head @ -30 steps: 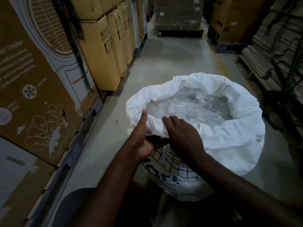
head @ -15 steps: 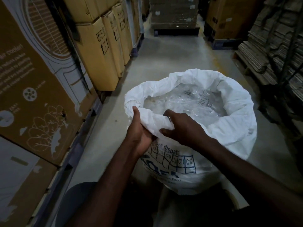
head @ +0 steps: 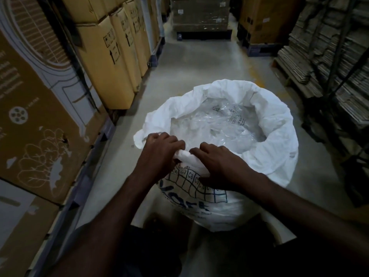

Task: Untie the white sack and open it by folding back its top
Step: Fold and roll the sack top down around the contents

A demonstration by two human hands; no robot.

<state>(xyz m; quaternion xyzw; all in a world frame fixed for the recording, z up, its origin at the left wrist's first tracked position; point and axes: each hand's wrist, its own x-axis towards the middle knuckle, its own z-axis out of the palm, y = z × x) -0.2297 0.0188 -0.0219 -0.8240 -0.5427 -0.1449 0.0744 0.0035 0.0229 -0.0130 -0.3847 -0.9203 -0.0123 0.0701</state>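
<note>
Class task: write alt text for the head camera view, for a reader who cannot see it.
Two hands, the left hand and right hand, grip the near rim of an open white sack, its top folded back to show clear plastic packets inside. Cardboard boxes line the warehouse aisle.

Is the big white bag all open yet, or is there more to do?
Nearly. Done: the white sack is untied, its mouth gapes wide, and the far and right rim is folded outward, showing clear plastic packets inside. In hand: the left hand and right hand both grip the bunched near rim. Left: rolling that near edge and the crumpled left flap down to match the rest.
</note>
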